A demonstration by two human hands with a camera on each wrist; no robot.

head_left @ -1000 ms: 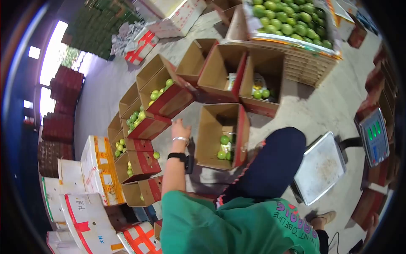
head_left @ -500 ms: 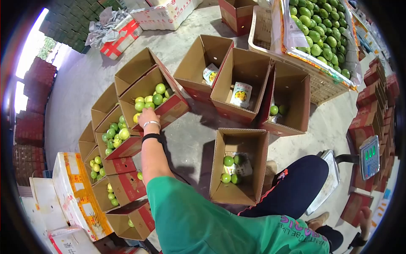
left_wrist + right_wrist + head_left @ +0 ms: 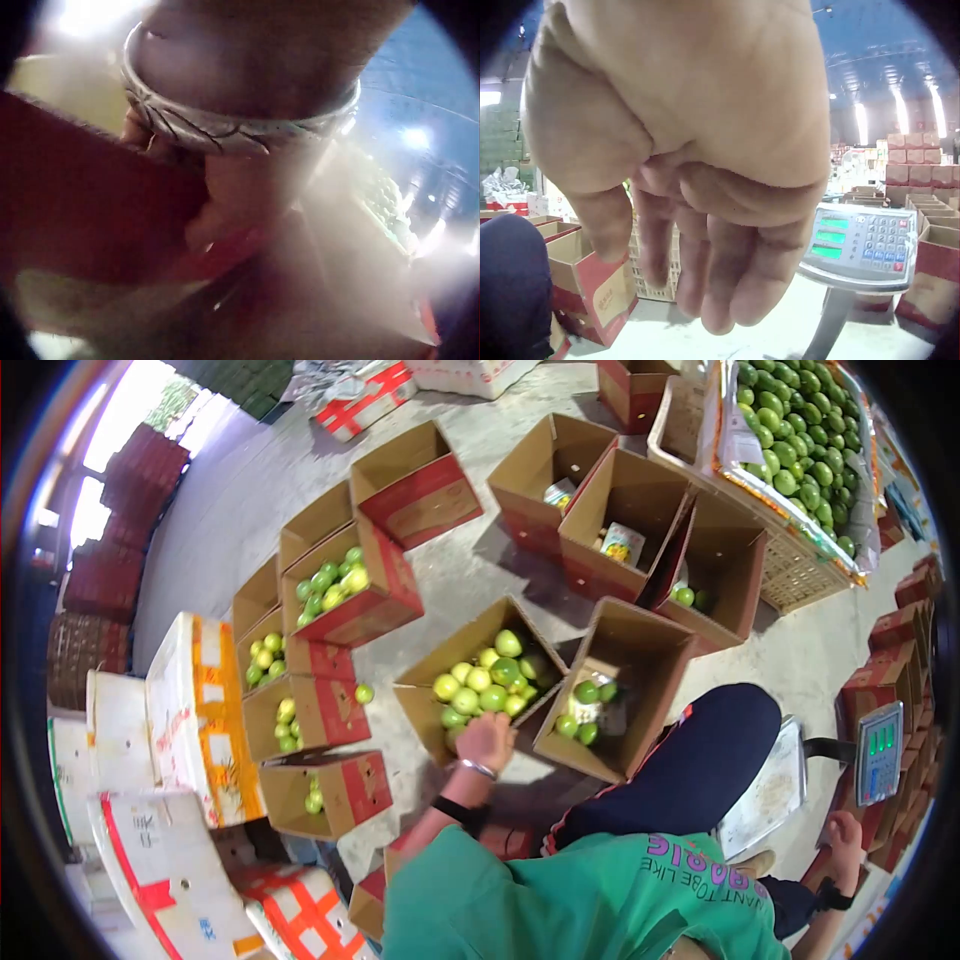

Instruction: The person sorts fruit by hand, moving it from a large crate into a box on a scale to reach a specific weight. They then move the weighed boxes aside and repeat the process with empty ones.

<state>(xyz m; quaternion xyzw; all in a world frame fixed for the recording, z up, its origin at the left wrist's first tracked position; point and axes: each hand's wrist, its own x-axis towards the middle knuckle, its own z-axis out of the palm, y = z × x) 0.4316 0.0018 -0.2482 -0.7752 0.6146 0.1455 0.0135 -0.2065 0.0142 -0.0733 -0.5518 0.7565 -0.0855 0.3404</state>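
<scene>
My left hand grips the near wall of a cardboard box holding several green and yellow-green fruits. In the left wrist view, the hand has fingers over the edge of the box's red wall and the thumb on its outer face. Right beside that box stands another box with several green fruits and a packet at its bottom. My right hand hangs at the right, holding nothing; in the right wrist view its fingers hang loosely.
Boxes with fruits line the left, with white cartons beyond. Several boxes stand ahead, beside a crate under a fruit-filled carton. A scale with a lit display is at the right. One fruit lies on the floor.
My left hand reached to the left row, and a fruit-filled box from there now stands in the middle, against the box with few fruits. My right hand has come further into view.
</scene>
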